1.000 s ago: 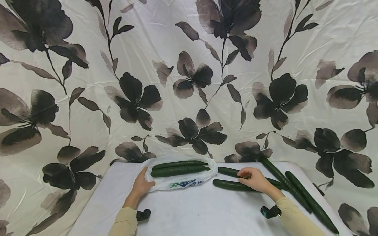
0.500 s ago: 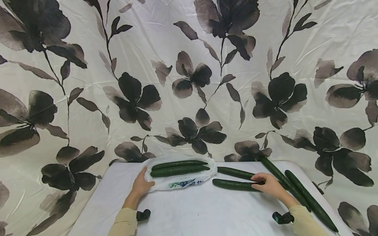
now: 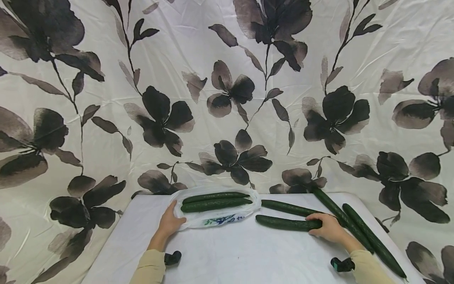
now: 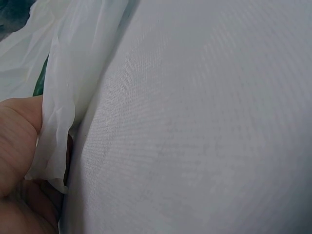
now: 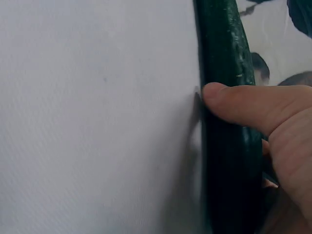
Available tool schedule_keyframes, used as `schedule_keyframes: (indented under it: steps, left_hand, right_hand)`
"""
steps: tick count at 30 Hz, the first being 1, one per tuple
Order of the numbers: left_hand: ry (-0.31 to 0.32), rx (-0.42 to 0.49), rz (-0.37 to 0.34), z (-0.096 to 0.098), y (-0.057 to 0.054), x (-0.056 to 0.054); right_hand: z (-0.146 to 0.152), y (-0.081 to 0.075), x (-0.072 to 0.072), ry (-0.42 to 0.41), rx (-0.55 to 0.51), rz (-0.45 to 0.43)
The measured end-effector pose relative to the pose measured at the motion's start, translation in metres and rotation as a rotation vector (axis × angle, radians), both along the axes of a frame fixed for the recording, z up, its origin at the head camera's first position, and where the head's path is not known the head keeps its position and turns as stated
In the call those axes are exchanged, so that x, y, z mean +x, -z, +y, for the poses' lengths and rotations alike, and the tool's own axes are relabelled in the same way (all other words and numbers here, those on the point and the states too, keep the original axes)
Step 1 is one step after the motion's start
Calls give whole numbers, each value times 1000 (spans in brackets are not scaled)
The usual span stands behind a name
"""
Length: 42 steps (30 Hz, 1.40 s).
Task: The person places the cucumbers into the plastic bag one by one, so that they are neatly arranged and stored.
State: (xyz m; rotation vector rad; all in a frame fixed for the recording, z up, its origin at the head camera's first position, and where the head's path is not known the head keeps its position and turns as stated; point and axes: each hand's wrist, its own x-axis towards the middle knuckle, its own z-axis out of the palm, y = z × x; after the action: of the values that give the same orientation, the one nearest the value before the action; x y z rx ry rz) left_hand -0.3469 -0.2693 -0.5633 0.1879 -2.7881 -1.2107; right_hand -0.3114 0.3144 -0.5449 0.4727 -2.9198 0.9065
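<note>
My left hand [image 3: 171, 221] pinches the left edge of a thin white plastic bag [image 3: 213, 224] with blue and green print. In the left wrist view, the bag's film [image 4: 58, 107] runs between thumb and fingers. Two dark green cucumbers lie side by side in the bag, the nearer cucumber [image 3: 216, 205] in front. My right hand [image 3: 328, 228] grips the right end of another cucumber [image 3: 283, 222] to the right of the bag. The right wrist view has the thumb [image 5: 229, 100] across this cucumber, fingers mostly hidden behind it.
Behind the gripped cucumber lies another cucumber [image 3: 283, 207], its left end near the bag. Two more, a long cucumber [image 3: 340, 217] and an outer cucumber [image 3: 372, 240], slant along the right side of the white table [image 3: 227, 260]. A floral cloth [image 3: 227, 130] hangs behind.
My right hand has moved right, from above the two middle cucumbers to the right end of the nearer one, and has taken hold of it. The left hand stays at the bag.
</note>
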Motion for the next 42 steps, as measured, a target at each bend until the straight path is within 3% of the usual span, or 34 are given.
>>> schedule_keyframes:
  steps: [3,7,15,20,27,35,42]
  left_hand:
    - [3,0,-2,0,1,0]
    - [-7,-3,-11,0,0,0]
    - [-6,-3,-16,0,1,0]
    - [-3,-12,-22,0,2,0]
    - [10,-12,-15,0,0,-2]
    - [4,-2,-5,1,-5,0]
    - [14,-10,0,0,-5,2]
  right_hand:
    - [-6,2,4,-30,56,25]
    - [-17,3,11,-91,35,39]
    - [-37,1,26,-104,136,125]
    - [-51,1,35,-156,77,107]
    - [-73,4,45,-123,133,136]
    - [-91,14,37,-24,162,236]
    - [-95,13,35,-84,77,211]
